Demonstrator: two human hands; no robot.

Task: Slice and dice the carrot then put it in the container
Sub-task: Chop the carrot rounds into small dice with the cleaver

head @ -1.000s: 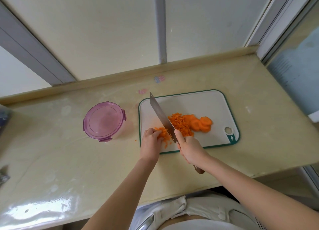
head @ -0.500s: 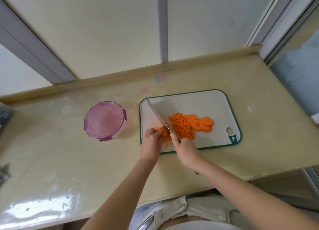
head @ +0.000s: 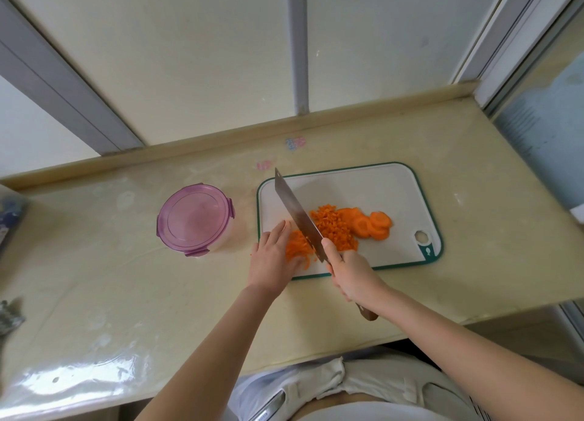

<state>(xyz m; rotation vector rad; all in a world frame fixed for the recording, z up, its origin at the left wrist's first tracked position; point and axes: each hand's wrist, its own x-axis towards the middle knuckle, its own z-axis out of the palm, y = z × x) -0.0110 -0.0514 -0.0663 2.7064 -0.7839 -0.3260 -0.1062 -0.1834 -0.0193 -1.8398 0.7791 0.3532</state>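
on the surface (head: 94, 278) the container (head: 196, 219) sits lidded, left of the board (head: 395, 186). the left hand (head: 271, 259) lies flat, fingers straight, on carrot strips (head: 297, 246) just beside the knife (head: 300, 218); uncurled fingertips risk a nick. the right hand (head: 354, 268) grips the handle.

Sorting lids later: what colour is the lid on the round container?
Translucent purple; the lid shows best in the head view.

Bright, even, diffuse light — shadows soft and faint. Glare on counter (head: 63, 386) near-left edge. Wide-angle bowing at frame edges; left margin blurred.
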